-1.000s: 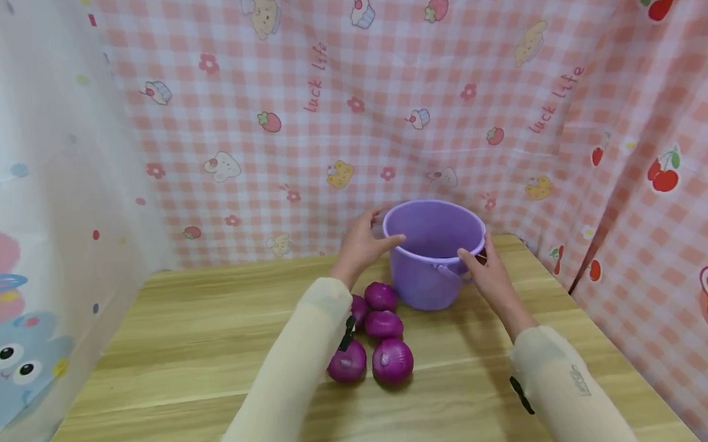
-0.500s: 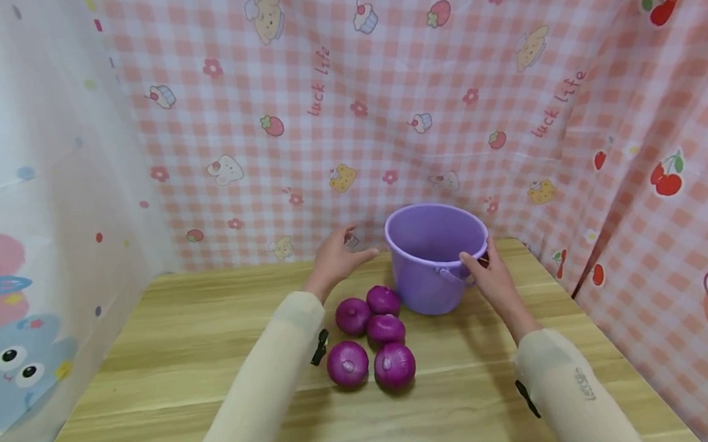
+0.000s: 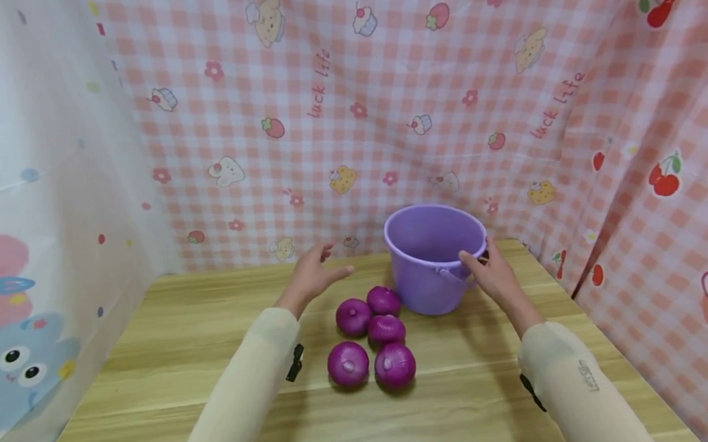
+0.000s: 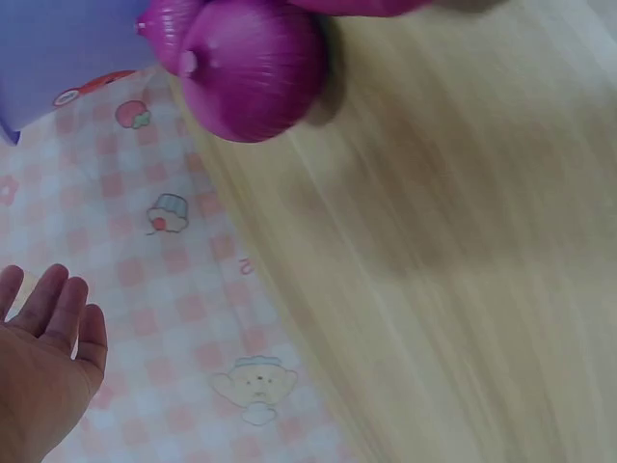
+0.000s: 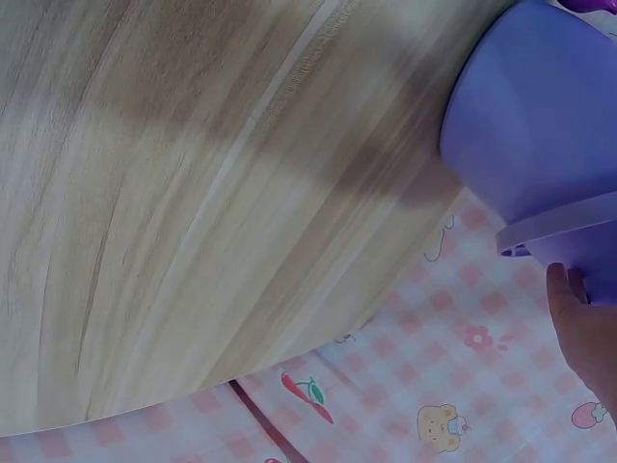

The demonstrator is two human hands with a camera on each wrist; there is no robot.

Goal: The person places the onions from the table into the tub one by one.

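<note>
A purple bucket (image 3: 427, 281) stands upright at the back right of the table. My right hand (image 3: 497, 276) grips its rim at the right side, thumb at the front edge and fingers around the outside; some fingertips are hidden. In the right wrist view, part of that hand (image 5: 588, 333) shows at the bucket (image 5: 540, 116). My left hand (image 3: 311, 278) hovers left of the bucket, touching nothing. Its fingers (image 4: 66, 313) look loose and spread in the left wrist view. Several red onions (image 3: 387, 329) lie in a cluster before the bucket, the nearest being an onion (image 3: 354, 317).
The wood-grain table (image 3: 216, 351) stretches left and forward of the onions. Behind it hangs a pink checked curtain (image 3: 301, 150), close to the bucket's back. A pale printed curtain (image 3: 72, 197) borders the left side.
My left hand has let go of the bucket's left rim and moved left and a little nearer. The right hand stays at the bucket, which has hardly moved.
</note>
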